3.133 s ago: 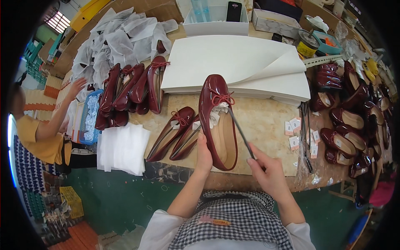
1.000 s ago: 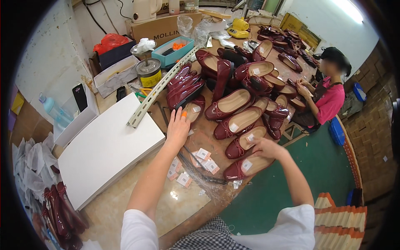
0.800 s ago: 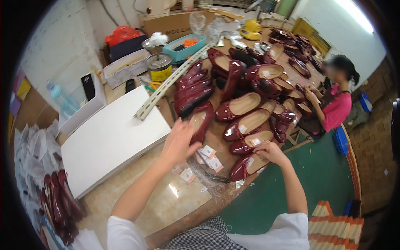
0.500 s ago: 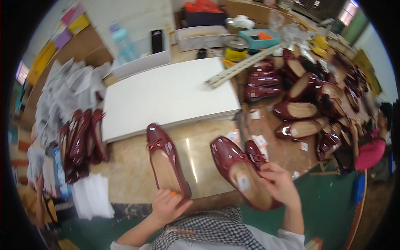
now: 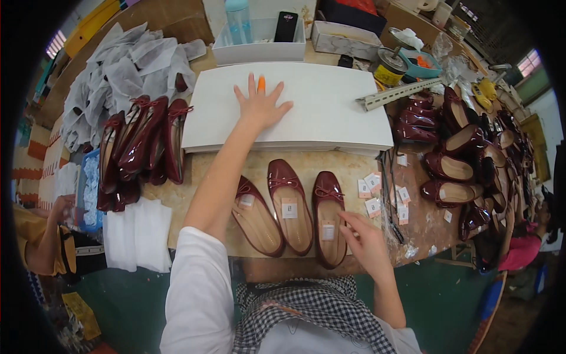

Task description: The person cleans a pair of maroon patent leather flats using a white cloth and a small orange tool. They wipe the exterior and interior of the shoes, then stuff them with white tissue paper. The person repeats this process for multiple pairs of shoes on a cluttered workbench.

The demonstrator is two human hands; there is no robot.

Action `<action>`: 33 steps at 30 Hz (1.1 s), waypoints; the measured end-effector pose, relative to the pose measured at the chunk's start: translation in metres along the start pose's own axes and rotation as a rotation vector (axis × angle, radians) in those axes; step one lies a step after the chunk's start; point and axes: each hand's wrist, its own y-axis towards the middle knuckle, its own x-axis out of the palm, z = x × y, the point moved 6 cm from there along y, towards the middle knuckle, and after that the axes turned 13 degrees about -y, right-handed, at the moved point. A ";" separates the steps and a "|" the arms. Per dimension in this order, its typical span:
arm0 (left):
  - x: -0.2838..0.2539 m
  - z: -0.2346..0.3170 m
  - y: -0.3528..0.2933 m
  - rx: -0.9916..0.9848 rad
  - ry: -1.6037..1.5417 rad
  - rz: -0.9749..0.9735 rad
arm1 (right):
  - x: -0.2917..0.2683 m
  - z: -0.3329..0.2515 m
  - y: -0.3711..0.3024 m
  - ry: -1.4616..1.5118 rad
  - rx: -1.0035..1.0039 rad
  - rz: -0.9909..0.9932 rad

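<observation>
My left hand (image 5: 259,106) lies flat with spread fingers on a white stack of sheets or boards (image 5: 336,118); one finger wears an orange cover. Three dark red patent ballet flats lie in front of me, toes pointing away: a left shoe (image 5: 266,235), a middle shoe (image 5: 298,233) and a right shoe (image 5: 332,248). Each has a pale label on its insole. My left forearm covers the left shoe's toe. My right hand (image 5: 365,242) is at the right shoe's outer side, thumb and forefinger apart over its rim.
Several red flats (image 5: 141,135) stand on the left, beside grey wrapping paper (image 5: 130,76) and white sheets (image 5: 138,233). A heap of shoes (image 5: 457,168) covers the right side, near loose tags (image 5: 372,206) and a metal angle strip (image 5: 401,93). Other people sit at both sides.
My left hand has let go of its shoe and reached onto the white stack. The shoes from my right hand now lie flat in the row. The view has shifted.
</observation>
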 end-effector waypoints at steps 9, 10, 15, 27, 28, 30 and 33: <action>-0.035 0.132 -0.148 0.782 -0.499 0.139 | 0.013 0.046 -0.014 1.199 0.252 0.228; -0.052 0.146 -0.183 0.801 -0.627 -0.002 | 0.025 0.049 -0.014 1.315 0.365 0.133; -0.083 0.139 -0.227 0.664 -1.087 -0.046 | 0.058 0.016 -0.036 1.575 0.599 -0.243; 0.031 0.118 -0.221 -0.499 -2.022 -0.240 | 0.002 0.049 0.007 0.314 0.112 0.101; 0.025 0.132 -0.220 -0.129 -1.509 -0.378 | -0.001 0.071 0.013 0.613 0.400 0.058; 0.027 0.162 -0.247 0.497 -0.404 -0.526 | 0.006 0.070 0.009 0.330 0.267 0.105; 0.037 0.172 -0.292 0.513 -0.473 -0.312 | 0.026 0.038 0.016 -0.390 -0.057 0.090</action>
